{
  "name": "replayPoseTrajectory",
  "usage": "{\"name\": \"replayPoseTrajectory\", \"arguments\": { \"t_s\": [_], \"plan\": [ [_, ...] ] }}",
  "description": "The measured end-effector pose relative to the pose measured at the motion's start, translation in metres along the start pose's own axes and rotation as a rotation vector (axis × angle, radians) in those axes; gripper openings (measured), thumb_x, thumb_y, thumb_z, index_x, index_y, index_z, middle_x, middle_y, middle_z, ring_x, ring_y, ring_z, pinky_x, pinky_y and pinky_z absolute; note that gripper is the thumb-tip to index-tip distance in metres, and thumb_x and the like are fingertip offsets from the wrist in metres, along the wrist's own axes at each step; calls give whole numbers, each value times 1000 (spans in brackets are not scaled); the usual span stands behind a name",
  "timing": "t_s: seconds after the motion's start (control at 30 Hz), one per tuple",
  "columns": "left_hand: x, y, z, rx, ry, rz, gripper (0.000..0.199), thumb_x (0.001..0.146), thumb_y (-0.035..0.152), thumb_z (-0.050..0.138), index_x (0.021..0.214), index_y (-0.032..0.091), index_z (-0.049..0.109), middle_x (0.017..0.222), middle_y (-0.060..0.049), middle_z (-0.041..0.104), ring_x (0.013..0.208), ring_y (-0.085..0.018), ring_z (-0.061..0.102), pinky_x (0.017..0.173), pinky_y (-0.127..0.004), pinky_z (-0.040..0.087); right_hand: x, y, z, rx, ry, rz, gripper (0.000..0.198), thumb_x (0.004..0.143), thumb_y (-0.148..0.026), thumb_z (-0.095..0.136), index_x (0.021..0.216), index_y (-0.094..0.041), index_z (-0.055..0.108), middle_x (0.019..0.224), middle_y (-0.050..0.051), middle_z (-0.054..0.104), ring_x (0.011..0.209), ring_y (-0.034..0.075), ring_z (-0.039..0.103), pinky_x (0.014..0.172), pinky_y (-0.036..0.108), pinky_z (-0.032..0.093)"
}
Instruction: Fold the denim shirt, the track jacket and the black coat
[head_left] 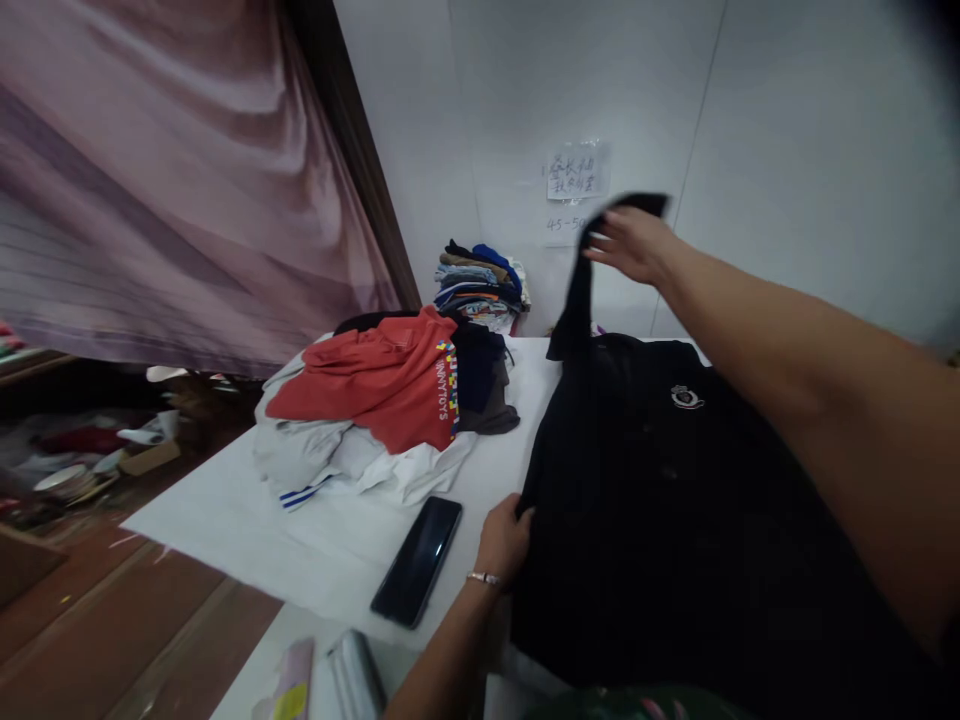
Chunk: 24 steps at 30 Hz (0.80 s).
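Note:
A black buttoned jacket (pixel 660 530) with a small white emblem on its chest lies spread over the right side of the table. My right hand (pixel 634 243) is closed on one of its sleeves, lifted above the shoulder so that the cloth hangs down from the fingers. Lower down, my left hand (pixel 504 540), with a bracelet at the wrist, pinches the jacket's left edge. The jacket's lower part runs out of view toward me.
Left of the jacket are a black phone (pixel 418 562) and a loose heap of clothes with a red garment (pixel 375 385) on top. A folded clothes stack (pixel 480 285) stands by the wall, below a handwritten paper (pixel 577 172). A pink curtain (pixel 195 180) hangs at left.

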<state>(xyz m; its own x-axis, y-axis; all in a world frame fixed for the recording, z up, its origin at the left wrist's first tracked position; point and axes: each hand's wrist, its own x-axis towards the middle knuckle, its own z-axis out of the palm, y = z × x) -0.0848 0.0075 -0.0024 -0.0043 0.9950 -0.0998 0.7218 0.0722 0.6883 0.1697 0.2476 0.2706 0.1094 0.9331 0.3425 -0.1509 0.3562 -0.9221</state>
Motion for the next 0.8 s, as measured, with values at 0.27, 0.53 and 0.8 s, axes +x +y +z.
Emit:
{"name": "replayPoseTrajectory", "arguments": {
  "t_s": [0.27, 0.53, 0.8],
  "plan": [
    [-14, -40, -27, -158, 46, -184, 22, 89, 21, 42, 90, 18, 64, 74, -4, 68, 64, -13, 62, 59, -22, 41, -68, -3, 131, -232, -744, 13, 32, 83, -26, 63, 112, -13, 57, 100, 9, 66, 85, 17, 65, 75, 37, 56],
    [2, -18, -21, -310, -3, -147, 44, 82, 45, 55, 113, 15, 59, 98, -9, 70, 81, -18, 66, 73, -27, 49, -181, 113, 21, -634, -688, -38, 29, 83, -33, 56, 106, -18, 67, 105, 8, 69, 98, 21, 64, 92, 43, 48],
    [3, -2, -18, -32, 63, 22, 25, 85, 21, 47, 106, 17, 60, 104, -9, 69, 96, -19, 63, 84, -28, 45, -304, 184, -40, -1072, -822, -2, 62, 88, -53, 43, 139, -17, 44, 151, 13, 27, 141, 28, 16, 112, 53, 15]
  ]
}}
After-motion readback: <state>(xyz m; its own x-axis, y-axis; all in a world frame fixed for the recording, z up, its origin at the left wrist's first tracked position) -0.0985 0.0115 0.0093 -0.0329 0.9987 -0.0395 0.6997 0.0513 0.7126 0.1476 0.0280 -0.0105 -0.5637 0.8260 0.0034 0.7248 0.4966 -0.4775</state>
